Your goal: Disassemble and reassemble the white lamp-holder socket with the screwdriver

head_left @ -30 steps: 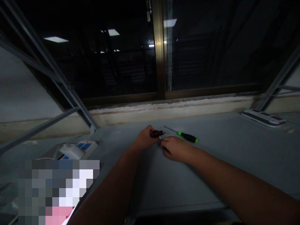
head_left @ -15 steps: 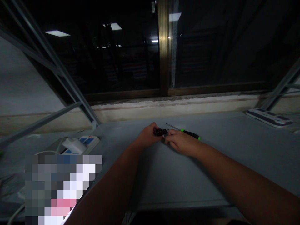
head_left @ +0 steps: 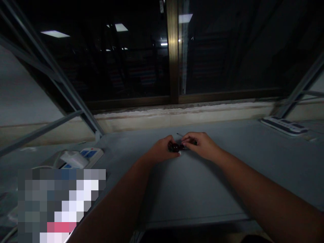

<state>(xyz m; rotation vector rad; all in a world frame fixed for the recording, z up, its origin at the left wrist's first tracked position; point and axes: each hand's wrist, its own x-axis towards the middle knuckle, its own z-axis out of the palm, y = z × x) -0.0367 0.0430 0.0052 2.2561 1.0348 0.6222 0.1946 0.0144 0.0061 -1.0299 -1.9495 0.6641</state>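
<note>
Dark brown, a small piece (head_left: 174,147) is clamped in the left hand (head_left: 162,150), seemingly mid-work. What the right hand (head_left: 201,143), just right, grips is unclear.

I'm taking this for a workroom, plain and rough; exact type unclear. Grey desk (head_left: 192,192) is running beneath a dark window (head_left: 227,60); it's reflecting lit ceiling panels (head_left: 55,34). Metal frames (head_left: 76,100) are rising on both sides. Power strips (head_left: 283,126) are sitting left and right. Ragged plaster (head_left: 152,111) is showing below the window.
</note>
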